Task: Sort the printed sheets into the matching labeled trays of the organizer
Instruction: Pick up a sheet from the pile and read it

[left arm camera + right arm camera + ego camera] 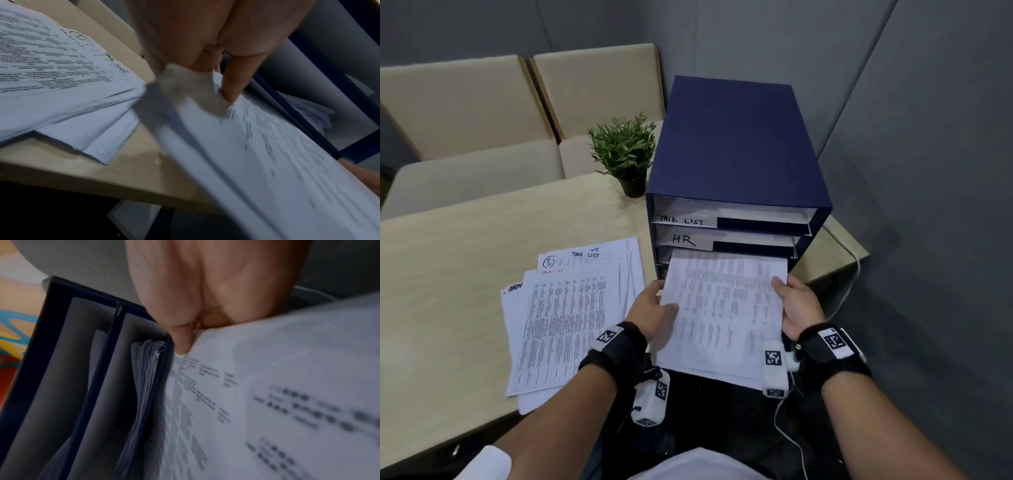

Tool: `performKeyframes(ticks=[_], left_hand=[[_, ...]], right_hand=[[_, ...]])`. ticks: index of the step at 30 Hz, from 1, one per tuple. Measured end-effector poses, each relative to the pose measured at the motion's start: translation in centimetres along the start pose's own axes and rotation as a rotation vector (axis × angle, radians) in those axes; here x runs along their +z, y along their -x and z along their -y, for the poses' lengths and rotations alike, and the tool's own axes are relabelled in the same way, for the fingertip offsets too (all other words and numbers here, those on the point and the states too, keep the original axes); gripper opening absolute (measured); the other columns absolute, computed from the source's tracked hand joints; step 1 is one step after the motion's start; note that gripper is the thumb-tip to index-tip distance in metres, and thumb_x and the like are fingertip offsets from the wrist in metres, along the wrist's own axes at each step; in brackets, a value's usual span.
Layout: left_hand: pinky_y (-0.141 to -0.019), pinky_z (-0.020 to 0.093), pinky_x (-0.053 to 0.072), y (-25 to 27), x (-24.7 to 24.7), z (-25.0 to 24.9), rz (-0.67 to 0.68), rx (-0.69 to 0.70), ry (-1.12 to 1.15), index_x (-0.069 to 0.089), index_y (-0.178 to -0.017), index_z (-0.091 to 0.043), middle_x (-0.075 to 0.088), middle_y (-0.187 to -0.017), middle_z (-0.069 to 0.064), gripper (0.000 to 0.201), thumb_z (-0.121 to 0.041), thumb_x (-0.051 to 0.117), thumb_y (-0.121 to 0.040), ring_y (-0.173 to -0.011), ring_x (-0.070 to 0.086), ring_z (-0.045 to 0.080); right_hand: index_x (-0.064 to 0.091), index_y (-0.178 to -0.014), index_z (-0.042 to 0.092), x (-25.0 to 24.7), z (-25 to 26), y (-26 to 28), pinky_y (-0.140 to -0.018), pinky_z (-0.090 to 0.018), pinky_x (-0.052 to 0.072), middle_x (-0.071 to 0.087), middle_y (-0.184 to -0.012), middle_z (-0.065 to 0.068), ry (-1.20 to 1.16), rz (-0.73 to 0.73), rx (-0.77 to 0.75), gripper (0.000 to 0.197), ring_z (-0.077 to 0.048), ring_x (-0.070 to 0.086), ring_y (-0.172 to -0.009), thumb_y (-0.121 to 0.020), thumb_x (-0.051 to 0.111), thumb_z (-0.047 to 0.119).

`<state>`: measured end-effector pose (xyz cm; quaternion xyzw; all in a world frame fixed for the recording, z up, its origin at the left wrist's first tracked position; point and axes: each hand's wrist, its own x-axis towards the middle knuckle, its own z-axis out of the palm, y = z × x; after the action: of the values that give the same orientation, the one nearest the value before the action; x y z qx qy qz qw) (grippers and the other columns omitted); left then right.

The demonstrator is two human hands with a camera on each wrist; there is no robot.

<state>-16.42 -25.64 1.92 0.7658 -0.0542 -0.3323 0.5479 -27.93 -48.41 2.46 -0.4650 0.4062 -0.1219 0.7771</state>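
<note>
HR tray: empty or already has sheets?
Has sheets. The right wrist view shows a stack of sheets already lying in the HR tray, just above the held sheets.

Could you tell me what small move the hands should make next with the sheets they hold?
Probably slide them forward. The left hand and right hand grip the held sheets, whose far edge sits at the organizer slot under the HR tray, most still outside.

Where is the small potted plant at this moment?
In the head view the potted plant stands on the table, just left of the blue organizer and beyond the loose sheets, in front of the beige chairs.
</note>
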Motion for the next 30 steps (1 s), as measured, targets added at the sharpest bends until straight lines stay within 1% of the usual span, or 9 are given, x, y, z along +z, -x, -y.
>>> performKeyframes(ticks=[4, 8, 10, 13, 17, 21, 24, 27, 30], left_hand=[[-0.069, 0.030, 0.054, 0.2, 0.4, -1.0, -0.123, 0.036, 0.049, 0.051, -0.112, -0.012, 0.070, -0.100, 0.011, 0.025, 0.003, 0.051, -0.092, -0.076, 0.067, 0.021], [-0.053, 0.020, 0.050, -0.5, 0.7, -2.5, -0.197, 0.055, 0.164, 0.049, -0.112, -0.010, 0.067, -0.089, 0.011, 0.026, 0.006, 0.048, -0.091, -0.065, 0.061, 0.020], [-0.060, 0.028, 0.051, -1.0, 0.6, -2.7, -0.176, 0.021, 0.173, 0.048, -0.117, -0.010, 0.067, -0.088, 0.012, 0.030, 0.004, 0.051, -0.090, -0.065, 0.060, 0.022], [-0.052, 0.028, 0.047, -0.8, 1.0, -2.7, -0.085, -0.027, 0.144, 0.048, -0.121, -0.012, 0.061, -0.084, 0.011, 0.036, 0.006, 0.048, -0.089, -0.060, 0.056, 0.020], [-0.046, 0.025, 0.049, -0.8, 1.7, -3.0, -0.094, 0.002, 0.131, 0.048, -0.121, -0.015, 0.059, -0.114, 0.015, 0.040, 0.007, 0.043, -0.089, -0.075, 0.067, 0.035], [-0.051, 0.031, 0.055, -1.5, 1.7, -3.6, -0.162, 0.034, 0.177, 0.045, -0.120, -0.016, 0.057, -0.121, 0.018, 0.041, 0.010, 0.039, -0.088, -0.071, 0.068, 0.038], [-0.048, 0.028, 0.053, -1.4, 1.5, -3.7, -0.159, 0.035, 0.241, 0.042, -0.124, -0.011, 0.059, -0.115, 0.021, 0.040, 0.008, 0.040, -0.089, -0.064, 0.068, 0.033], [-0.047, 0.028, 0.050, -0.8, 1.3, -3.8, -0.151, 0.018, 0.341, 0.040, -0.128, -0.011, 0.061, -0.090, 0.018, 0.036, 0.000, 0.044, -0.094, -0.060, 0.064, 0.029], [-0.050, 0.029, 0.049, -0.1, 0.6, -3.2, -0.144, 0.004, 0.362, 0.039, -0.127, -0.015, 0.059, -0.088, 0.016, 0.037, 0.000, 0.047, -0.095, -0.063, 0.060, 0.029]], right_hand=[[0.061, -0.100, 0.006, 0.0, 0.5, 0.1, -0.079, -0.037, 0.056, 0.070, -0.101, -0.014, 0.089, 0.099, -0.007, 0.010, -0.024, 0.068, -0.089, -0.098, 0.052, 0.010], [0.059, -0.105, 0.004, -1.4, -0.6, 0.6, -0.071, -0.034, 0.058, 0.071, -0.098, -0.011, 0.228, 0.198, 0.104, 0.014, -0.021, 0.069, -0.082, -0.098, 0.047, 0.003], [0.059, -0.109, 0.002, -1.6, -0.7, 0.3, -0.076, -0.037, 0.057, 0.070, -0.102, -0.013, 0.187, 0.161, 0.068, 0.019, -0.024, 0.068, -0.086, -0.098, 0.045, 0.000], [0.061, -0.099, 0.007, -0.9, 0.1, -0.4, -0.079, -0.039, 0.055, 0.069, -0.104, -0.016, 0.082, 0.019, -0.042, 0.016, -0.027, 0.067, -0.085, -0.099, 0.046, 0.001], [0.060, -0.098, 0.014, -0.4, 1.1, -0.1, -0.065, -0.031, 0.054, 0.069, -0.097, -0.009, 0.083, 0.016, -0.081, 0.012, -0.022, 0.066, -0.077, -0.100, 0.049, 0.012], [0.053, -0.115, 0.008, -1.4, 0.6, 0.2, -0.037, -0.018, 0.036, 0.060, -0.069, -0.008, 0.258, 0.142, 0.078, 0.017, -0.011, 0.052, -0.041, -0.101, 0.045, 0.014], [0.046, -0.119, 0.010, -0.8, 0.6, -0.3, -0.036, -0.019, 0.033, 0.058, -0.060, -0.005, 0.200, 0.106, 0.058, 0.018, -0.011, 0.049, -0.038, -0.101, 0.044, 0.010], [0.037, -0.119, 0.021, 1.0, 1.1, -0.9, -0.039, -0.020, 0.037, 0.059, -0.061, -0.005, 0.085, 0.049, 0.023, 0.021, -0.014, 0.055, -0.042, -0.102, 0.043, 0.010], [0.038, -0.119, 0.013, 2.6, 1.5, -1.9, -0.037, -0.019, 0.041, 0.060, -0.070, -0.007, 0.035, 0.009, 0.003, 0.017, -0.012, 0.062, -0.044, -0.102, 0.042, 0.012]])
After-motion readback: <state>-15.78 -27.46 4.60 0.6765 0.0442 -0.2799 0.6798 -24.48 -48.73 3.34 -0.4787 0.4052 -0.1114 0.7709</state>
